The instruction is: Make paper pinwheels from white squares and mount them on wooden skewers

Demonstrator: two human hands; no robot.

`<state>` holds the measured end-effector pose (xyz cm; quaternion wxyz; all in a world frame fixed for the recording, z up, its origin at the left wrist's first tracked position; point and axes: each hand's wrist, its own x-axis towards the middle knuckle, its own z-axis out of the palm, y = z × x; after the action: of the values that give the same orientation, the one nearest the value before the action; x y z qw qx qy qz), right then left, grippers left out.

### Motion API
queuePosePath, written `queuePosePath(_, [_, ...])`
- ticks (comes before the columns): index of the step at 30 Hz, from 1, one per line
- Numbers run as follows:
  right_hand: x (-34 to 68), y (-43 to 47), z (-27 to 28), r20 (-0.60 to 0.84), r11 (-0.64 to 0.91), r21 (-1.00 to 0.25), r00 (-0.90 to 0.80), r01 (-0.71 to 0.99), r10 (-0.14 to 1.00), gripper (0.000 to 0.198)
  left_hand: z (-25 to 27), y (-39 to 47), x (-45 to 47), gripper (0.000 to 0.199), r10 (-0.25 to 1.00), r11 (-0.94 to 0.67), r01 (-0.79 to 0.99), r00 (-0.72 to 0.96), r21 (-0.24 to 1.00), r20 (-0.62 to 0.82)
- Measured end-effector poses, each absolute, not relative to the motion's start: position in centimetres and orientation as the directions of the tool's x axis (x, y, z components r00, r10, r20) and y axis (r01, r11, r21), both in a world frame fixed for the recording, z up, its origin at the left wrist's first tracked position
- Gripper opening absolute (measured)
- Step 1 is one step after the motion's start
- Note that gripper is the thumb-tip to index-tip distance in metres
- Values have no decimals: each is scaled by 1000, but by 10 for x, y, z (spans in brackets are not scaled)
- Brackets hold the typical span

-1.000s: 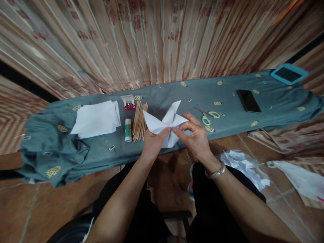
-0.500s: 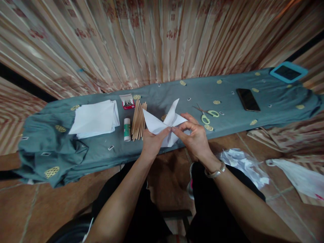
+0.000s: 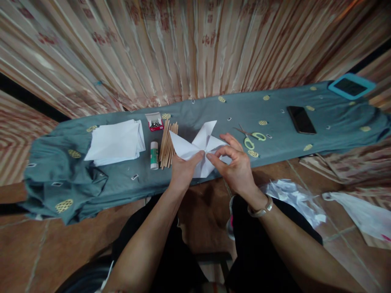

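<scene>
Plainly largest, a patterned curtain [image 3: 183, 53] hangs beyond the paper pinwheel [image 3: 200, 142], and a cloth-covered table [image 3: 214, 114] stretches beneath it. Well left of the pinwheel lies a stack of white paper [image 3: 114, 141]. The pinwheel itself sits between the two hands. The left hand [image 3: 182, 169] grips its left side, thumb on the front near the centre, other fingers hidden behind. The right hand [image 3: 237, 165] pinches at the centre with thumb and forefinger; whether anything small is between them, I cannot tell. The step in hand seems to be gathering the folded corners at the middle; the next move likely calls for steady pressure on those layers. Wooden sticks [image 3: 167, 147] lie just left of the pinwheel, scissors [image 3: 250, 134] to its right, and a red box [image 3: 157, 127] and glue stick [image 3: 154, 155] farther left.
</scene>
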<state>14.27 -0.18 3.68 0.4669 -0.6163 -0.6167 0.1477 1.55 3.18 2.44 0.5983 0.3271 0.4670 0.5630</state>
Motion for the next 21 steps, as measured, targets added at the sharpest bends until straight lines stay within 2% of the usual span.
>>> queuePosePath(7, [147,-15,55,464,265,-718,159,644,871,11,20,41,8,31,978,182,-480,-2,858,-209])
queuePosePath(11, [160,-15,59,439,238,-789,249,566,863,15,23,41,4,31,975,203,-481,23,853,-220])
queuePosePath(13, [167,-10,56,353,199,-883,321,426,879,23,24,40,3,33,972,225,-479,52,848,-229])
queuePosePath(16, [175,-2,49,68,27,-992,329,127,942,31,24,37,2,37,964,264,-472,109,841,-241])
queuePosePath(18, [176,1,48,-109,-107,-994,259,-22,960,34,22,36,2,37,961,277,-457,136,845,-241])
queuePosePath(21, [173,1,52,-229,-202,-965,171,-166,958,38,21,35,3,36,954,298,-418,163,858,-252])
